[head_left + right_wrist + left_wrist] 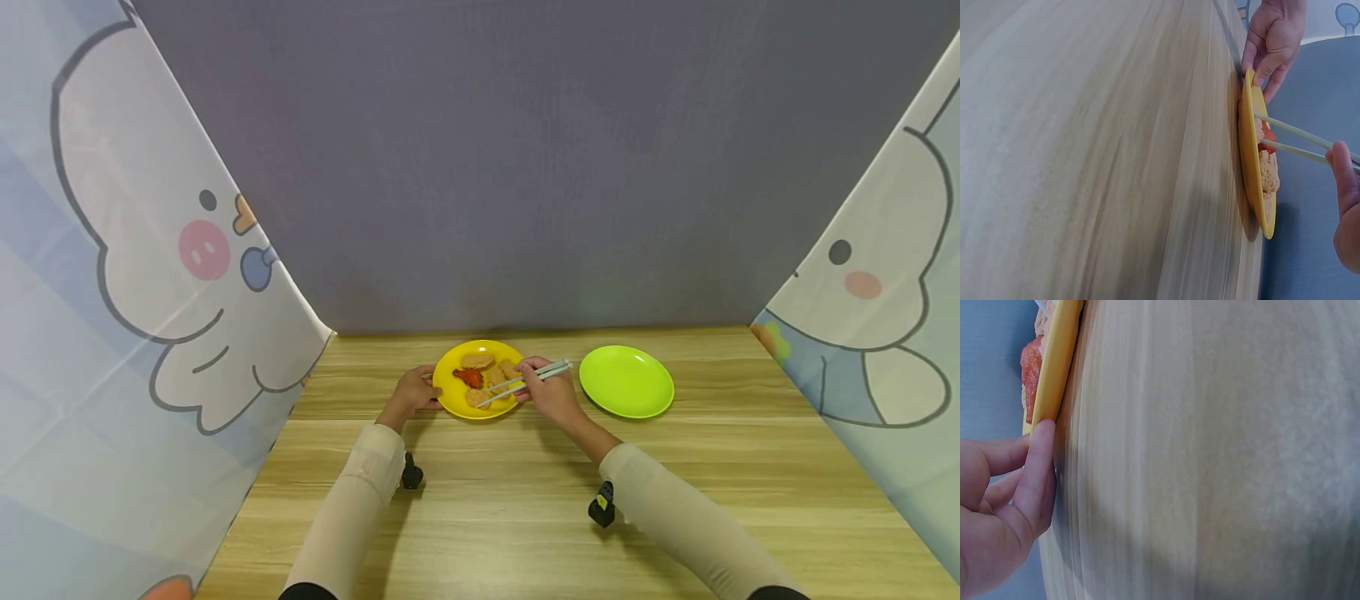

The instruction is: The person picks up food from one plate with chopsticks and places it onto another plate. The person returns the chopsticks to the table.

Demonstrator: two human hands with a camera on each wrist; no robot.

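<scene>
Yellow plate (447,360) pinched at its rim by the left hand (417,389), with chopsticks (555,368) gripped in the right hand (551,396).
The plate lies between the two hands, over the bench (517,517), bearing a red food piece (471,377) and several tan food pieces (477,361). The chopsticks' tips point in among the food; whether they touch it cannot be told. The head view alone shows the green plate (626,382), just beyond the right hand on the bench. The wrist views give the yellow plate nearly edge-on, the left hand's thumb and fingers on opposite faces of its rim.
</scene>
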